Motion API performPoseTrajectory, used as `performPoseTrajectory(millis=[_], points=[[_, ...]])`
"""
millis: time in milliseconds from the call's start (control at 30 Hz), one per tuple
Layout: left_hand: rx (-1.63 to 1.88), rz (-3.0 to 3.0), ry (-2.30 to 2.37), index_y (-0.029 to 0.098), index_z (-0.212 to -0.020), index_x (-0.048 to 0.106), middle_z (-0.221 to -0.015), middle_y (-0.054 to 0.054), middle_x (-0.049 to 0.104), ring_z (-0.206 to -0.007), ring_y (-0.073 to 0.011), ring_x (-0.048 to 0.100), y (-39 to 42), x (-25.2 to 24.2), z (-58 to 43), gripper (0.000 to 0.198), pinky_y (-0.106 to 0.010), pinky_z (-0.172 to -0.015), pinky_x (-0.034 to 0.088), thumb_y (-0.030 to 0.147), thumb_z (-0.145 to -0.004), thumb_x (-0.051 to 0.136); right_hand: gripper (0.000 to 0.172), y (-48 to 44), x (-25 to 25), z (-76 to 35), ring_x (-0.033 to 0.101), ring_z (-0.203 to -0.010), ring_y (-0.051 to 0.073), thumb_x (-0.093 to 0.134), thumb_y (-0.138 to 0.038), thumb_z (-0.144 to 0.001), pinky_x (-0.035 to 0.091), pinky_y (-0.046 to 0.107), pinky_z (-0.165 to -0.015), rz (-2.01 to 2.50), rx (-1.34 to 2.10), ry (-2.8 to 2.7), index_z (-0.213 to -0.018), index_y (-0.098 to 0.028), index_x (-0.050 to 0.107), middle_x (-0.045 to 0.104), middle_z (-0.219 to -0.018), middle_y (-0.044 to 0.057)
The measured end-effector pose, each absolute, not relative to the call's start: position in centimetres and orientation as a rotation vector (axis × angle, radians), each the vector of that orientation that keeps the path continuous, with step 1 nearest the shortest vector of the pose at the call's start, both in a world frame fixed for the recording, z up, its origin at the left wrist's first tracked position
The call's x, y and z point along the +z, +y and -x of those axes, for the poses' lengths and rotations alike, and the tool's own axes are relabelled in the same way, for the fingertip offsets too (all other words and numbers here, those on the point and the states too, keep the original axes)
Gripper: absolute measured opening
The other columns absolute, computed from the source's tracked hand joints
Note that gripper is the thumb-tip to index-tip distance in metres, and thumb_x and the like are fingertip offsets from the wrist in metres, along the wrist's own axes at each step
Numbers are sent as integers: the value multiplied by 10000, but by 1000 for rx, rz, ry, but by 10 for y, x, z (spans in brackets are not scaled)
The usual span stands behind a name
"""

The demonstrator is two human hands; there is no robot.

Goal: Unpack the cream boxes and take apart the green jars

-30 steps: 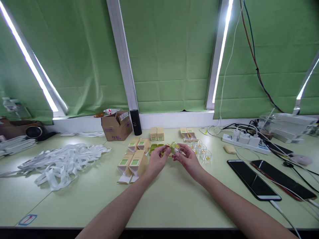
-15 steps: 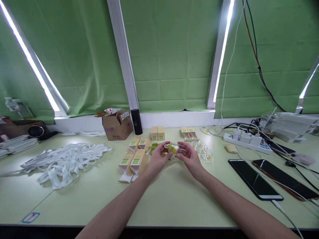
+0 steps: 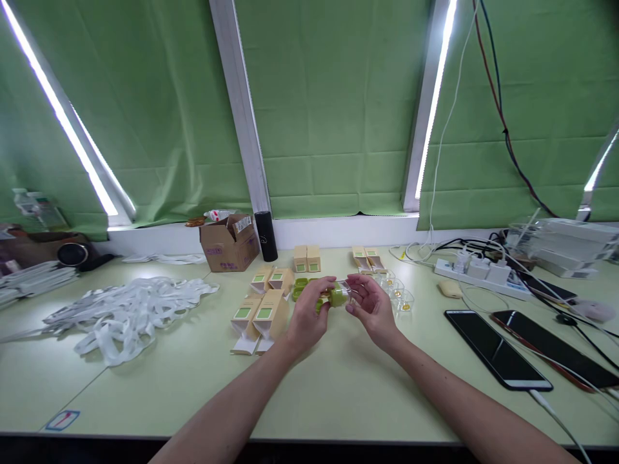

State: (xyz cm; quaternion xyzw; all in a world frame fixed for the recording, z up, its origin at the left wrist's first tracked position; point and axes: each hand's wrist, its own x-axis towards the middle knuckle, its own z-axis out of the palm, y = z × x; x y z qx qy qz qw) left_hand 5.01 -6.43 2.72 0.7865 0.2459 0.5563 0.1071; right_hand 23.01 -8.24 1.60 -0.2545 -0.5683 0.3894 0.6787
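pale table (image 3: 358, 393) below, left hand (image 3: 309, 309) now wraps further round the green-capped jar (image 3: 340, 294), right hand (image 3: 376, 310) gripping its clear end.

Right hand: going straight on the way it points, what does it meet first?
The right hand would meet the small green-and-clear container first, possibly already touching it; depth is unclear. Beyond that, likely the left hand.

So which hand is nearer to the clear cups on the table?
Right. The clear cups sit just beyond and to the right of the right hand. The left hand is farther left, beside the tan boxes.
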Motion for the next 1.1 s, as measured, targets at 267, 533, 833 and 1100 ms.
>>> performPoseTrajectory(millis=[267, 533, 833, 1100], points=[[1722, -2538, 708, 237, -1254, 611, -1276, -122, 704, -1209, -253, 661, -66, 30, -49, 416, -470, -999, 576, 15, -913, 525, 517, -95, 19, -230, 573, -1304, 308, 702, -216, -869, 546, 537, -1075, 704, 449, -1525, -1349, -322, 543, 573, -1379, 108], [1637, -2515, 705, 255, -1349, 585, -1247, -105, 707, -1148, -242, 670, -63, 26, -51, 456, -432, -969, 577, 75, -930, 600, 503, -88, 15, -233, 604, -1226, 308, 620, -142, -861, 539, 530, -1038, 774, 284, -1638, -1334, -297, 545, 624, -1306, 107], [1635, -2487, 693, 254, -1297, 662, -1312, -115, 691, -1231, -284, 598, -68, 36, -46, 382, -518, -1046, 516, 139, -933, 643, 441, -85, 14, -234, 641, -1168, 291, 683, -202, -854, 544, 490, -1026, 805, 372, -1592, -1279, -295, 606, 667, -1262, 78], [1716, -2364, 751, 266, -1031, 797, -1097, -78, 775, -1054, -238, 672, -60, 32, -49, 185, -438, -914, 581, 211, -980, 628, 451, -85, 12, -234, 654, -1149, 293, 726, -216, -835, 537, 480, -1012, 835, 353, -1641, -1269, -300, 639, 699, -1246, 70]])
